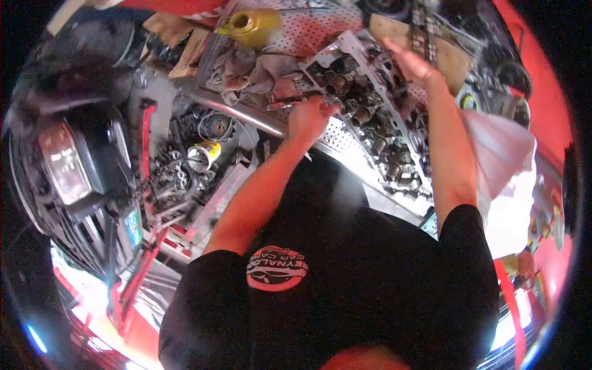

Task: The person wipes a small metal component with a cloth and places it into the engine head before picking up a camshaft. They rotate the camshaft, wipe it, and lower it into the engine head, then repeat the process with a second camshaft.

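A metal engine cylinder head with several valve parts lies diagonally on a perforated metal bench. At its left edge is my left hand, its fingers closed together; what they hold is too small and blurred to make out. A dark and red object lies just left of those fingers. My right hand is over the upper right side of the cylinder head, fingers stretched out and slightly blurred, with nothing visible in it.
Crumpled rags and a yellow jug are at the upper left of the bench. A wooden board and a chain lie at the upper right. Lower left are a yellow and white can and metal parts. A pale cloth hangs at right.
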